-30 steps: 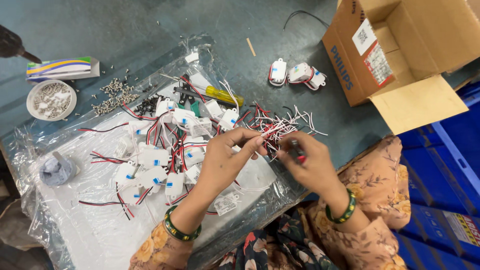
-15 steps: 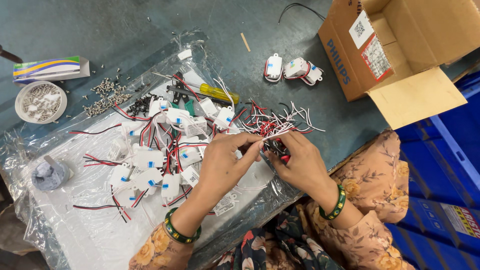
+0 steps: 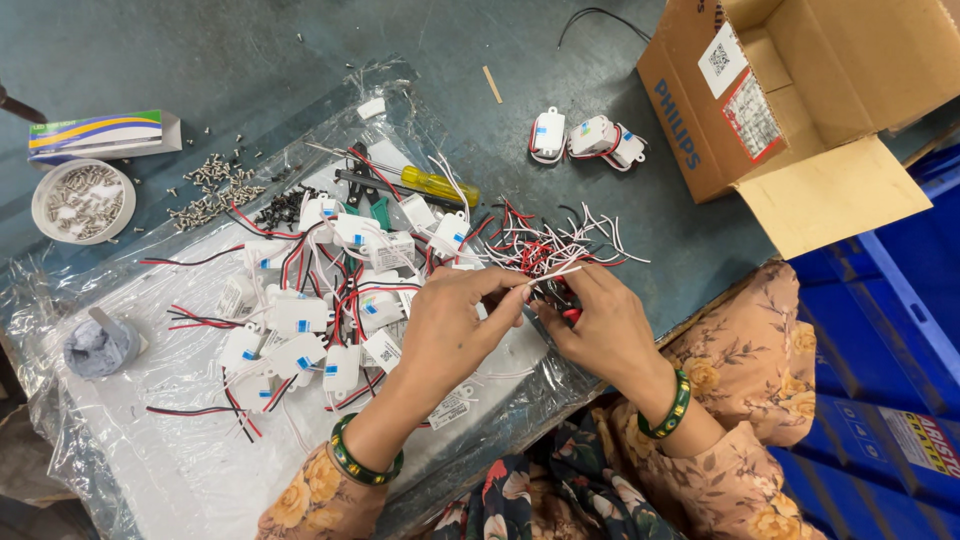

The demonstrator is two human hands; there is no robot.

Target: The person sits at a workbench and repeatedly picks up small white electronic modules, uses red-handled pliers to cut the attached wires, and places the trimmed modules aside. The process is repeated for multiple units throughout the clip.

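Currently I log: left hand (image 3: 455,325) and right hand (image 3: 600,330), both pinched narrow on a white wire (image 3: 556,272), just below the wire tangle (image 3: 545,245); wire-handling underway; next calls for fine fingertip grip.

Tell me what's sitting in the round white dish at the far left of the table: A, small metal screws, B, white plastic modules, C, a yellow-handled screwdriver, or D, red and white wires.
A: the round white dish holds a heap of small metal screws, with more loose ones scattered on the table beside it.
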